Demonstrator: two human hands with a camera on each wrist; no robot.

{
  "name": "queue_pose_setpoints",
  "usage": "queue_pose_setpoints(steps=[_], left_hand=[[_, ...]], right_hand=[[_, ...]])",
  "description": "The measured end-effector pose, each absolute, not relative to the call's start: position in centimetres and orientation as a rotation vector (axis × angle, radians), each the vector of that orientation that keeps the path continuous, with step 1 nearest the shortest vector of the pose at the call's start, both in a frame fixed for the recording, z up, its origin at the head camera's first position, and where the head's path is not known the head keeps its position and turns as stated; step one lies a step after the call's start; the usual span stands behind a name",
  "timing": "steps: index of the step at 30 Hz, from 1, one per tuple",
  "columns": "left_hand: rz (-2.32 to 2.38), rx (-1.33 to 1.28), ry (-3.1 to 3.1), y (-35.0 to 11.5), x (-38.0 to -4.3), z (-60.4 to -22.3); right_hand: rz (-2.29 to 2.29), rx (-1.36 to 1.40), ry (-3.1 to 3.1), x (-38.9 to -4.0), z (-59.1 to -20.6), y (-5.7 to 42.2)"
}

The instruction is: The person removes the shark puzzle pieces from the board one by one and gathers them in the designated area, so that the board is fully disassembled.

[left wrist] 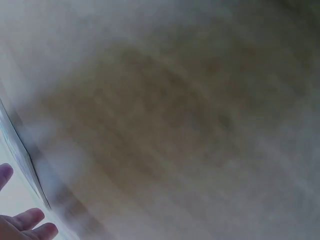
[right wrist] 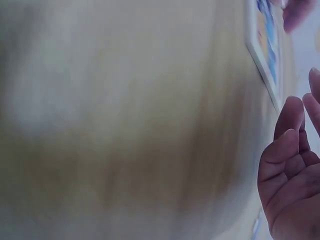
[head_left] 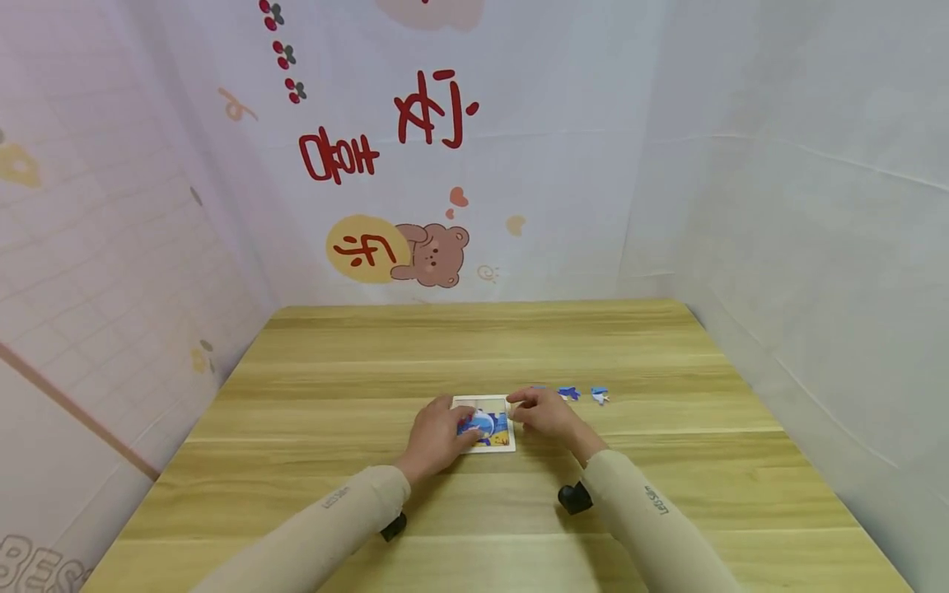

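A small jigsaw puzzle (head_left: 485, 424) in a white frame lies on the wooden table, showing a blue dolphin picture. My left hand (head_left: 437, 432) rests over the left side of that frame, its fingertips and thumb touching the picture. At the frame's upper right corner is my right hand (head_left: 544, 412), index finger reaching toward the rim; nothing shows in its grasp. The right wrist view has the right hand (right wrist: 295, 170) with bent, relaxed fingers beside the frame. In the left wrist view, fingertips of the left hand (left wrist: 30, 220) show at the lower left corner.
Loose blue and white puzzle pieces, one (head_left: 569, 393) partly overlapped by another and one (head_left: 600, 394) farther right, lie beyond the right hand. The wooden table (head_left: 474, 346) meets a white printed cloth (head_left: 563, 206) at the back, with more cloth along both sides.
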State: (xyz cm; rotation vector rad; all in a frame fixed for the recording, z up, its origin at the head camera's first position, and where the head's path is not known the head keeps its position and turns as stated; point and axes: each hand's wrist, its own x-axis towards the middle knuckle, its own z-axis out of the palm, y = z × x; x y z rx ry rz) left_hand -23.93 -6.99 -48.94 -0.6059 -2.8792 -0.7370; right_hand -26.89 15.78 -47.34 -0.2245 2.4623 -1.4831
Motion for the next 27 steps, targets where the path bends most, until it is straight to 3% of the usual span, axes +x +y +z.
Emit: queue_pose_setpoints(steps=[27], left_hand=[[-0.677,-0.523,-3.035,-6.8,-23.7,-48.3]], right_hand=[[-1.201,-0.203,2.588,-26.4,-47.9,14.1]])
